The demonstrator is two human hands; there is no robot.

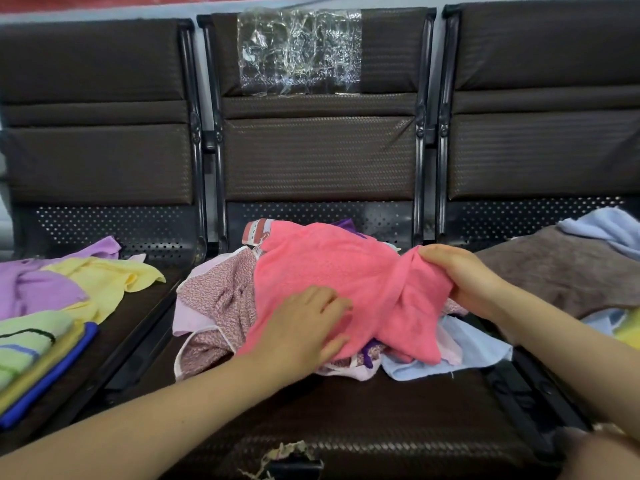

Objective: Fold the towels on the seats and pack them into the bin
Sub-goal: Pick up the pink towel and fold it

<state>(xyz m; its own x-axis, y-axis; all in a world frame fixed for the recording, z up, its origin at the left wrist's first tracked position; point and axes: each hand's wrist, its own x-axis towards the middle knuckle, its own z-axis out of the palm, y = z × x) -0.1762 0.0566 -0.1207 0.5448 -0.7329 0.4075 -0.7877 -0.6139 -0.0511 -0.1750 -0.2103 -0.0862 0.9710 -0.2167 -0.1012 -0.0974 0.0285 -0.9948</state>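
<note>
A pink towel (332,275) lies crumpled on top of a heap of cloths on the middle seat (346,420). My left hand (304,327) rests on the towel's near left part, its fingers lying fairly straight on the cloth with the thumb at the near edge. At the towel's right side my right hand (464,275) grips a bunched corner. Under the pink towel lie a pink speckled cloth (221,292), a light blue cloth (467,355) and a purple piece. No bin is in view.
On the left seat lie a purple towel (31,285), a yellow towel (104,282) and a folded stack of green striped, yellow and blue towels (38,358). The right seat holds a brown towel (561,271) and a pale blue one (609,226). Clear plastic (298,50) hangs on the middle backrest.
</note>
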